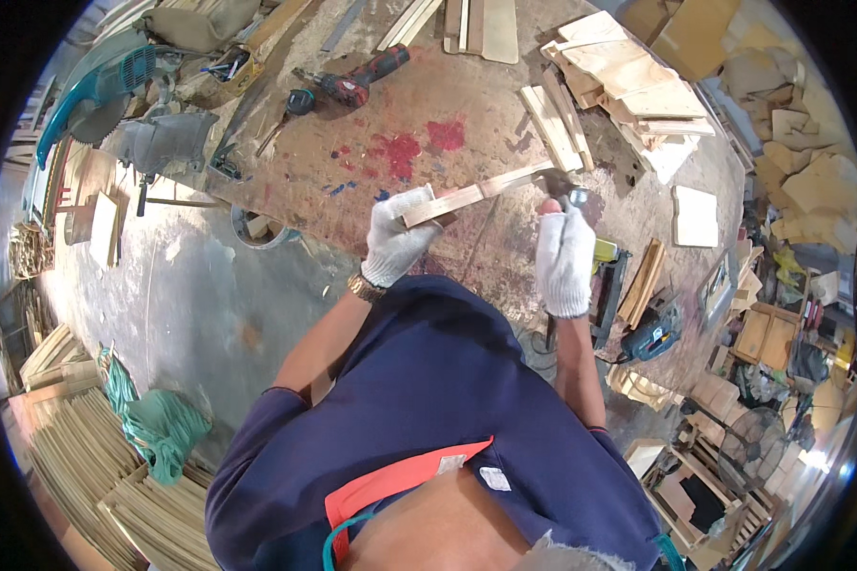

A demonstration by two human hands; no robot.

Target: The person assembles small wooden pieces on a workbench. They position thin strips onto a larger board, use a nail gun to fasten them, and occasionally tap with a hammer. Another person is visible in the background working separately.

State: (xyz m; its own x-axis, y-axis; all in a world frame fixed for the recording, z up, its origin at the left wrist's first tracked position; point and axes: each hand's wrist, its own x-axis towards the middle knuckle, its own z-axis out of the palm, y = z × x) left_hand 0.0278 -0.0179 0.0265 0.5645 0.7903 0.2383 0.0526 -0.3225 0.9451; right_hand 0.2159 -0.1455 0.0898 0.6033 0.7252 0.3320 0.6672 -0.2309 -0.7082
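Observation:
My left hand (397,238), in a white knit glove, is closed around the near end of a light wooden strip (476,193). The strip slants away to the right above the worktable (352,171). In my right hand (563,257), also gloved, is what looks like a hammer (578,197). Its rounded metal face shows beside the strip's far end, and most of its handle is hidden by the glove. Two more wooden strips (549,128) lie just beyond, near the hammer head.
A pile of wooden boards (628,76) sits at the far right. A red-black cordless tool (352,86) lies at the back. A nailer-like tool (607,290) and a blue power tool (652,333) lie right of my right hand. A teal saw (95,105) stands far left.

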